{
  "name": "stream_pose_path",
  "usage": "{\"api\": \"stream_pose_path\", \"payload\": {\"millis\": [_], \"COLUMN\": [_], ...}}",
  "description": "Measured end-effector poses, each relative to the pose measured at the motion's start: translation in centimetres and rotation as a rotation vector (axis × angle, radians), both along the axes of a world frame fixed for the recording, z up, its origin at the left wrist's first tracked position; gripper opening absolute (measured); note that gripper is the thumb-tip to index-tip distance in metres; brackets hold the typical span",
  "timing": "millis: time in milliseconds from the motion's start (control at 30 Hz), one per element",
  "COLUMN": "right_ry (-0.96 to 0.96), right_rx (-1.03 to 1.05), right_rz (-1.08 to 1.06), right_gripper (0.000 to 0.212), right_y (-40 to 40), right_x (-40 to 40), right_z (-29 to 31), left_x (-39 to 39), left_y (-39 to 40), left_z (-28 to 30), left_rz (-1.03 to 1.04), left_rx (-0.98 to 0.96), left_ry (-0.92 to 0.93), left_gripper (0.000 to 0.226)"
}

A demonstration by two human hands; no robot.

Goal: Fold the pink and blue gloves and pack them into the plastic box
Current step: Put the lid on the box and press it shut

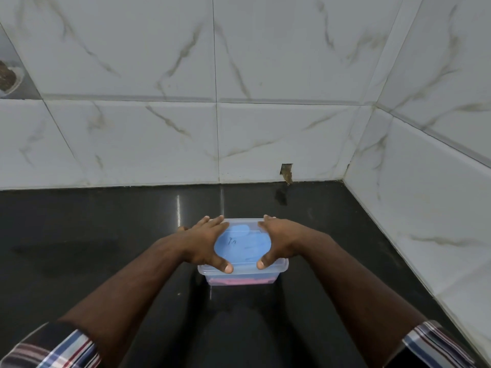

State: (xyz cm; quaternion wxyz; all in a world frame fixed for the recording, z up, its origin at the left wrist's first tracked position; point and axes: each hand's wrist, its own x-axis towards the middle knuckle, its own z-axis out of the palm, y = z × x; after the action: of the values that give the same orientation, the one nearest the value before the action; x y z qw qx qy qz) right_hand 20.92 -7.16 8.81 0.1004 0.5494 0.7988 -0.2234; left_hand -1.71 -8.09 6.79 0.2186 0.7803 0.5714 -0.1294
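A small clear plastic box point(276, 269) stands on the black counter, with a clear lid on top. Through the lid I see the blue glove point(243, 247) lying folded inside. The pink glove point(239, 281) shows through the front wall at the bottom of the box, under the blue one. My left hand point(206, 243) lies on the left part of the lid, fingers spread, thumb at the near rim. On the right part of the lid rests my right hand point(275, 243) in the same pose, thumb on the near rim. Both hands press flat on the lid.
The glossy black counter point(106, 248) runs to white marble-look wall tiles at the back and on the right. A chipped hole point(287, 172) marks the back wall's base. A round drain-like object point(9, 78) sits at the far left edge.
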Motion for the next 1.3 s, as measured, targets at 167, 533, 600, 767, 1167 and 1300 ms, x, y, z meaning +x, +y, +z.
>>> {"api": "stream_pose_path", "payload": {"millis": [167, 533, 600, 767, 1167, 1300], "right_ry": [-0.006, 0.046, 0.037, 0.055, -0.051, -0.15], "right_rx": [0.013, 0.044, 0.047, 0.034, 0.001, -0.008], "right_rz": [0.016, -0.12, -0.136, -0.172, 0.097, 0.131], "right_gripper": [0.104, 0.091, 0.083, 0.08, 0.11, 0.111], "right_y": [-0.3, -1.0, -1.2, -1.5, 0.4, 1.1], "right_x": [-0.1, 3.7, 3.9, 4.0, -2.0, -2.6], "right_z": [-0.6, 0.4, 0.0, -0.6, -0.1, -0.8], "left_x": [0.1, -3.5, -3.6, -3.8, 1.1, 1.5], "left_y": [-0.4, -0.6, -0.7, -0.9, 0.1, 0.5], "left_z": [-0.4, 0.2, 0.0, -0.3, 0.3, 0.2], "left_rz": [0.003, 0.09, 0.096, 0.109, 0.009, 0.004], "left_rx": [0.022, -0.055, -0.065, -0.08, 0.008, -0.01], "left_ry": [0.004, -0.105, -0.126, -0.162, 0.005, 0.053], "left_gripper": [0.121, 0.117, 0.116, 0.115, 0.13, 0.132]}}
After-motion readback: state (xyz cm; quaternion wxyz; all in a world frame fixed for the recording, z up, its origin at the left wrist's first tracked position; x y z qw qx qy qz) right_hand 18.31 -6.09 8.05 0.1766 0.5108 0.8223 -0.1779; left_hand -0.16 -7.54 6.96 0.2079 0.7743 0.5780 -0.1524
